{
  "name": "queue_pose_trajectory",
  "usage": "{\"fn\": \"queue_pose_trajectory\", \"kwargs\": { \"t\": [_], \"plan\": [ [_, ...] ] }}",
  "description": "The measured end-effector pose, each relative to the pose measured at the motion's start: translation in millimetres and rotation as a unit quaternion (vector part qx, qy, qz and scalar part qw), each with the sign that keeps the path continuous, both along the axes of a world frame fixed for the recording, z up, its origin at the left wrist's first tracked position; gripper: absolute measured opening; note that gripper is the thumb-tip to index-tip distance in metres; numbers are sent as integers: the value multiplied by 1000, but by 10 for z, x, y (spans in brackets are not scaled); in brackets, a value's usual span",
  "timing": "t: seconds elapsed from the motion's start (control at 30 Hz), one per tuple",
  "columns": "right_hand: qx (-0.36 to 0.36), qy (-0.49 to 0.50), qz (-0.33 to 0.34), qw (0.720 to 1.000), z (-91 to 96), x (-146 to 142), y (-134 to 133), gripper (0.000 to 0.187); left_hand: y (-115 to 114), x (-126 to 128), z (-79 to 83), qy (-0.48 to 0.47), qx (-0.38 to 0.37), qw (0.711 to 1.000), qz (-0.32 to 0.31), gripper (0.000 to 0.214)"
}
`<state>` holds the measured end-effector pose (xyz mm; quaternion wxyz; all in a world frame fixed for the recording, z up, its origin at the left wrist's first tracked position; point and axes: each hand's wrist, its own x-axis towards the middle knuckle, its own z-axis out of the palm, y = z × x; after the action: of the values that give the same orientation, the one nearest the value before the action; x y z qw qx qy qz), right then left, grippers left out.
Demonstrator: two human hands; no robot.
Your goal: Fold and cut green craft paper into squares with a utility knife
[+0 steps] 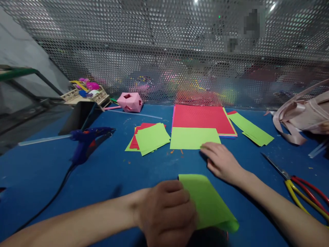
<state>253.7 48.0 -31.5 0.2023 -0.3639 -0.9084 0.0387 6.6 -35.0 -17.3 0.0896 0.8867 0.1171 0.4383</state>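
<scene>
My left hand point(169, 212) is closed at the near edge of the table, its fingers curled on a light green sheet of paper point(205, 195). That sheet bends and its near right corner curls up. My right hand point(222, 159) reaches forward, fingers stretched out. Its fingertips touch the right end of a light green paper strip point(191, 138), which overlaps the front of a red sheet point(199, 116) on a stack of coloured paper. Left of the strip lies a small pile of green paper squares point(153, 137) and red ones.
A blue glue gun point(83, 142) with its cord lies left, before a dark phone-like slab point(78, 117). Behind stand a pink paper polyhedron point(130, 102) and a wooden holder point(87, 94). Right are green strips point(250, 128), scissors point(290, 178) and a pale bag point(308, 113). Perforated metal closes the back.
</scene>
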Motion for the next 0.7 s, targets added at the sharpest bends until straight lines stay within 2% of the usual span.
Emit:
{"fn": "queue_pose_trajectory", "kwargs": {
  "t": [0.03, 0.1, 0.2, 0.3, 0.37, 0.4, 0.47, 0.57, 0.63, 0.7],
  "plan": [
    [5, -1, -73, 997, -14, 53, 58, 34, 20, 4, 24, -7, 28, 1000, -6, 17],
    [5, 9, -173, 985, -29, 166, 166, 42, 77, 9, 80, -19, 77, 997, -6, 16],
    [-15, 28, -246, 969, -43, 285, 277, 48, 155, 7, 174, -20, 92, 995, 21, 14],
    [-54, 61, -257, 963, -105, 296, 328, 43, 212, 7, 240, -68, -29, 997, 35, 26],
    [-83, 96, -250, 960, -164, 266, 350, 42, 262, 17, 247, -129, -142, 978, 84, 23],
    [-96, 116, -246, 958, -186, 250, 361, 42, 294, 25, 237, -161, -203, 958, 118, 18],
    [-116, 160, -244, 949, -198, 228, 376, 40, 374, 44, 197, -216, -345, 897, 175, 9],
    [-140, 235, -251, 929, -111, 208, 359, 32, 505, 72, 118, -283, -537, 777, 167, 17],
    [-173, 287, -242, 910, -12, 177, 308, 31, 572, 89, 80, -329, -602, 711, 154, 24],
    [-230, 334, -217, 888, 74, 116, 233, 36, 610, 105, 63, -363, -640, 662, 143, 29]
  ]
}}
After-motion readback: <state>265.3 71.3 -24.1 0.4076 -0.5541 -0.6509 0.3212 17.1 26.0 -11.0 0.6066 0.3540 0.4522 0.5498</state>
